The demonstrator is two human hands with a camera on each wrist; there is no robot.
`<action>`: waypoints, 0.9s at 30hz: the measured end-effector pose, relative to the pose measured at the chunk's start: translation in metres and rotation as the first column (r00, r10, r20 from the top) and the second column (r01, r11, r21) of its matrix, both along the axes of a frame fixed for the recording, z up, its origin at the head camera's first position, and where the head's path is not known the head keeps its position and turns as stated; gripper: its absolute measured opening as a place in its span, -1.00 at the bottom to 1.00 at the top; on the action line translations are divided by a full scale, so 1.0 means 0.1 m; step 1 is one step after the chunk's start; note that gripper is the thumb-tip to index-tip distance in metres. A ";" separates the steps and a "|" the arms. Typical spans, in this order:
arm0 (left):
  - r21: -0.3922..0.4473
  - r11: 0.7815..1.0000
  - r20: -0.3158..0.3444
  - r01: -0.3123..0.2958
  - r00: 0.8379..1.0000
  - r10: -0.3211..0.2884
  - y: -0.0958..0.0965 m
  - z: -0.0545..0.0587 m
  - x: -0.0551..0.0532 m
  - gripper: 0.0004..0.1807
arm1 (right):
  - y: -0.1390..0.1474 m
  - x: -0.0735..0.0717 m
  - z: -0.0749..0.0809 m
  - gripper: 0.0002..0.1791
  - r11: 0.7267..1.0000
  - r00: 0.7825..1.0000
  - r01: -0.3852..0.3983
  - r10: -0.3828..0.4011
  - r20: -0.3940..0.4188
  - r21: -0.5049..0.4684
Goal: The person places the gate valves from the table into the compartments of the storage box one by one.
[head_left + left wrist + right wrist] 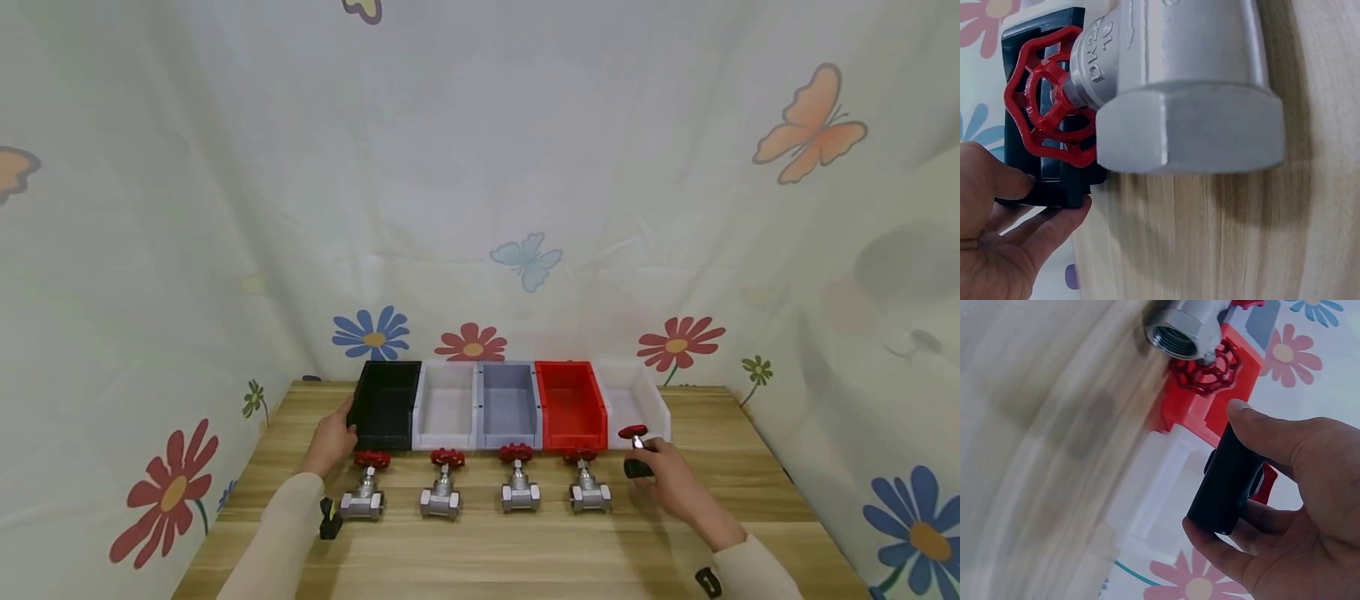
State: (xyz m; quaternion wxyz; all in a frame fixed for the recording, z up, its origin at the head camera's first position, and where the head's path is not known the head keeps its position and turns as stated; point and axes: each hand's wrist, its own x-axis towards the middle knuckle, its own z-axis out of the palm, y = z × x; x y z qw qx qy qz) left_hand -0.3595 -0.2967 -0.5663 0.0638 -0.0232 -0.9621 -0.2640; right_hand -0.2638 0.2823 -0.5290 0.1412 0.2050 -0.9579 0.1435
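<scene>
One black valve (1225,484) pinched in right hand (671,483), above desk (450,558) toward its right edge, near the end white bin (654,404). Left hand (332,442) grips black bin (382,442), toward left edge. Firm thumb pressure, steady wrist probably serve best.

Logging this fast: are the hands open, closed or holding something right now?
Left hand: holding the black bin by its side.
Right hand: holding a red-topped black piece.
</scene>
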 end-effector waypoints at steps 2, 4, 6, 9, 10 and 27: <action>-0.001 1.000 0.003 0.002 1.000 -0.002 0.00 0.00 -0.01 -0.28 | 0.00 -0.02 0.04 -0.64 1.000 1.000 0.008 -0.008 0.014 -0.002; 0.001 1.000 0.005 0.003 1.000 -0.003 -0.01 -0.01 -0.02 -0.28 | 0.00 -0.04 0.08 -0.65 1.000 1.000 0.013 -0.014 0.021 0.003; -0.004 1.000 0.002 0.006 1.000 -0.006 -0.01 -0.02 -0.02 -0.28 | 0.00 -0.06 0.12 -0.66 1.000 1.000 0.015 -0.015 0.021 0.007; -0.006 1.000 0.005 0.009 1.000 -0.009 -0.02 -0.04 -0.04 -0.27 | 0.01 -0.09 0.18 -0.65 1.000 1.000 0.016 -0.016 0.011 0.017; -0.006 1.000 0.005 0.011 1.000 -0.011 -0.02 -0.04 -0.04 -0.27 | 0.02 -0.10 0.20 -0.64 1.000 1.000 0.015 -0.016 0.011 0.018; 0.012 1.000 -0.017 0.007 1.000 -0.006 -0.01 -0.07 -0.04 -0.26 | 0.05 -0.37 0.45 -0.60 0.998 0.998 0.039 -0.041 0.040 0.040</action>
